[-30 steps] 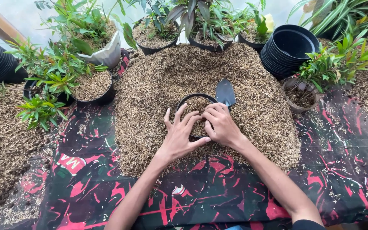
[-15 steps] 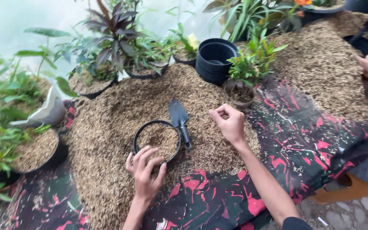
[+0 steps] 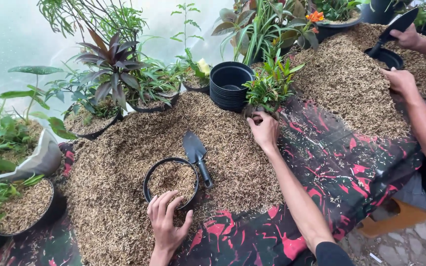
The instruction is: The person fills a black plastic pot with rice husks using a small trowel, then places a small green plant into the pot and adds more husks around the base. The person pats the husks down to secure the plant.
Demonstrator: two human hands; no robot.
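The left hand [image 3: 166, 221] rests open-fingered on the near rim of the husk-filled black pot [image 3: 170, 181]; the trowel [image 3: 196, 156] lies just right of that pot. Beyond it, the right hand [image 3: 265, 130] closes on the small green plant [image 3: 271, 88]; lifting it low, by the base, would spare its roots.

A stack of black pots [image 3: 230, 86] stands beside a dark purple-leaved plant [image 3: 109, 61], while another person's hand [image 3: 406, 37] holds a scoop [image 3: 394, 25] over a far pot [image 3: 383, 57].
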